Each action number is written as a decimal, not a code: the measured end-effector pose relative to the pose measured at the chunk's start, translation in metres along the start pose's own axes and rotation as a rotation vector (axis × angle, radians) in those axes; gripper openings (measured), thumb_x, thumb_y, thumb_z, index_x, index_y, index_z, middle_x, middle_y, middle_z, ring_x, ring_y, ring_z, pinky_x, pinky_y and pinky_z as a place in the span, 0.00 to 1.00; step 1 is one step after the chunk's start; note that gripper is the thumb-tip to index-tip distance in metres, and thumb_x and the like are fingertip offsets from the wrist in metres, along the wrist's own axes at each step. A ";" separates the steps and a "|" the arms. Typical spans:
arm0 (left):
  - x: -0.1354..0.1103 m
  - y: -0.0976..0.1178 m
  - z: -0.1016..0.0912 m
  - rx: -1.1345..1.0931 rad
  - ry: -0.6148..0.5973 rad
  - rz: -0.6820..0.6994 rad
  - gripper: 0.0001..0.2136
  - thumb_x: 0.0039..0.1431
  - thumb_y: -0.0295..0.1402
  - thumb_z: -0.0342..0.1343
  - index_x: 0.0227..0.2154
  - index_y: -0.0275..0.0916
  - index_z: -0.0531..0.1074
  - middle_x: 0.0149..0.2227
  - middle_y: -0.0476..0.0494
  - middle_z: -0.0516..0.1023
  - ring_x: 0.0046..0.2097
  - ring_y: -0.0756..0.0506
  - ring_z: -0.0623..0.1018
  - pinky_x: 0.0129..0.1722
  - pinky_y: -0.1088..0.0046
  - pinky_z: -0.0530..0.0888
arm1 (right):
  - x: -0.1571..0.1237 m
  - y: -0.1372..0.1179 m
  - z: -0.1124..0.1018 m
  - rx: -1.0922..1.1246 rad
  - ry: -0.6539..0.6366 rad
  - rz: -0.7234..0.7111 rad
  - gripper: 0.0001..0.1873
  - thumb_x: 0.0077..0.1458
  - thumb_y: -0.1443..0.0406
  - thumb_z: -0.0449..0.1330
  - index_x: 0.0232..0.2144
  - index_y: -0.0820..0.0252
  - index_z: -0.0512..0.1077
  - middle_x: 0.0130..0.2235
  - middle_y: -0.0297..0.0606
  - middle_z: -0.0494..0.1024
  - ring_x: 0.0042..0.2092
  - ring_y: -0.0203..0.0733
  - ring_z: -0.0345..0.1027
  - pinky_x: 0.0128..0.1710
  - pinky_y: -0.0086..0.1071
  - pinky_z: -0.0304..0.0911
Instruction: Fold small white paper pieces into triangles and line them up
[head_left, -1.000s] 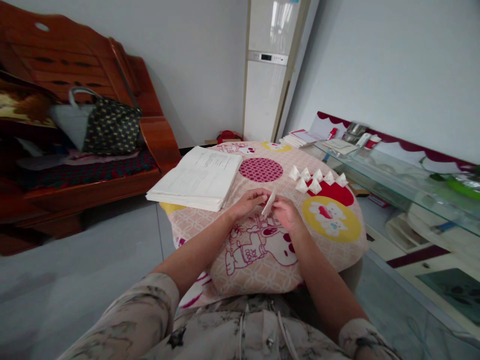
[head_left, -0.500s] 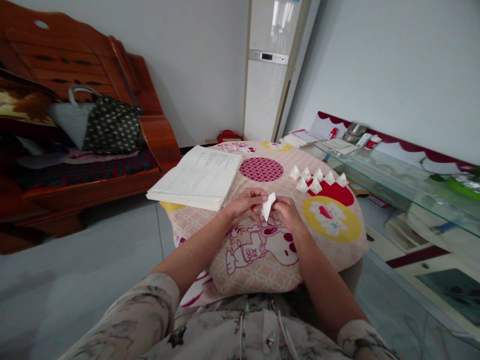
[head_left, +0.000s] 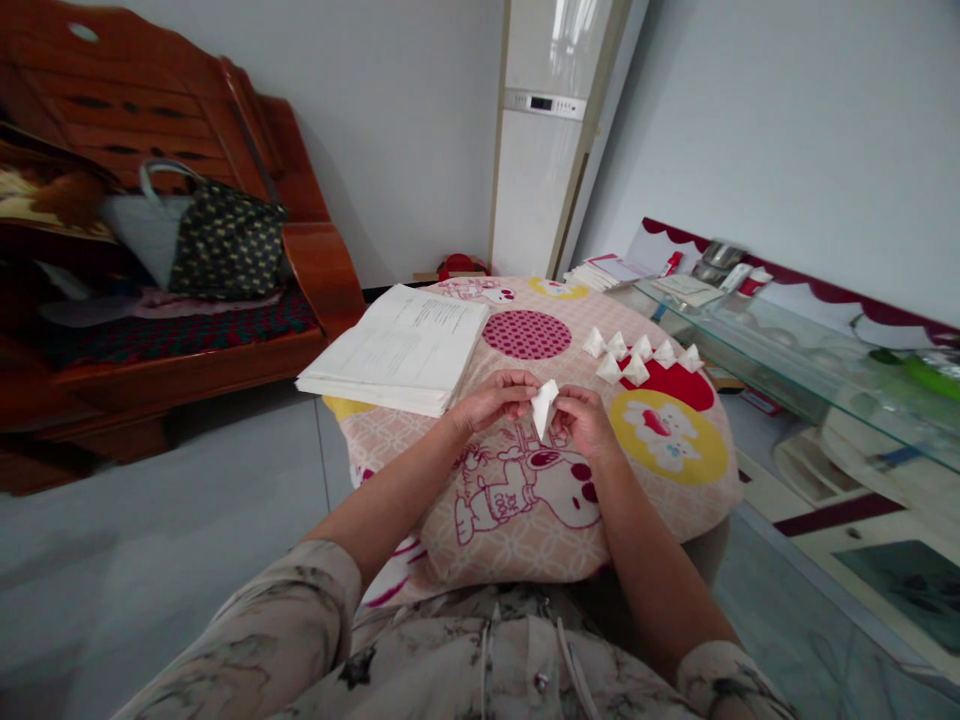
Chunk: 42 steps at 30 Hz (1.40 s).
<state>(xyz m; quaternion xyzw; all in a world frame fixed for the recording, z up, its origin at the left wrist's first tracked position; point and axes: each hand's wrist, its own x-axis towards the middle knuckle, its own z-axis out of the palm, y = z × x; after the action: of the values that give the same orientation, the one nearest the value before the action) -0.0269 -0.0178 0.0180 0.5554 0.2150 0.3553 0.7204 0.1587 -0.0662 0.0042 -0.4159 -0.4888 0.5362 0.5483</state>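
Note:
Between my two hands, above the patterned tablecloth (head_left: 517, 540), is a small white folded paper piece (head_left: 544, 408), pointed at its lower end. My left hand (head_left: 501, 398) pinches its left side, thumb and fingers together. On the other side my right hand (head_left: 583, 418) grips the right edge with its fingertips. Several folded white paper pieces (head_left: 636, 370) stand in two rows to the right, beyond my right hand. A thick stack of printed paper sheets (head_left: 397, 345) lies at the left of the table, near my left forearm.
Along the right runs a glass-topped cabinet (head_left: 810, 370) carrying a red-and-white cup (head_left: 754, 282) and other items. Papers (head_left: 604, 272) are piled at the table's far right. A wooden bench (head_left: 180, 360) with a dotted bag (head_left: 225, 243) stands left. A tall white unit (head_left: 538, 180) is behind.
The folded paper has turned slightly between my fingers, and my right hand's fingers have shifted on its edge. The whole view has moved a little.

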 end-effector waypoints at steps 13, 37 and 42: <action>0.001 -0.002 -0.002 -0.021 0.060 -0.009 0.13 0.46 0.36 0.70 0.31 0.35 0.75 0.20 0.53 0.71 0.21 0.55 0.69 0.22 0.80 0.64 | -0.002 0.000 0.002 -0.023 0.014 -0.010 0.14 0.44 0.56 0.70 0.23 0.58 0.73 0.16 0.30 0.71 0.15 0.32 0.58 0.14 0.26 0.49; 0.006 -0.007 0.003 -0.020 0.148 0.129 0.17 0.44 0.40 0.73 0.28 0.34 0.74 0.22 0.51 0.75 0.21 0.56 0.71 0.23 0.80 0.66 | -0.008 -0.002 0.016 -0.676 0.175 -0.556 0.16 0.60 0.56 0.58 0.42 0.60 0.79 0.33 0.38 0.80 0.27 0.38 0.69 0.27 0.30 0.65; 0.006 -0.007 0.004 -0.014 0.148 0.143 0.16 0.45 0.40 0.72 0.28 0.34 0.74 0.21 0.52 0.74 0.20 0.55 0.70 0.22 0.80 0.67 | -0.007 0.002 0.016 -0.774 0.238 -0.644 0.14 0.60 0.59 0.58 0.43 0.59 0.78 0.31 0.38 0.80 0.26 0.38 0.68 0.27 0.30 0.65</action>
<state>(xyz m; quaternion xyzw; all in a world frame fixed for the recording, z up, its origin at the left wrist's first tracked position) -0.0179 -0.0170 0.0129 0.5365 0.2252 0.4474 0.6792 0.1427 -0.0745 0.0044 -0.4747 -0.6888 0.0690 0.5435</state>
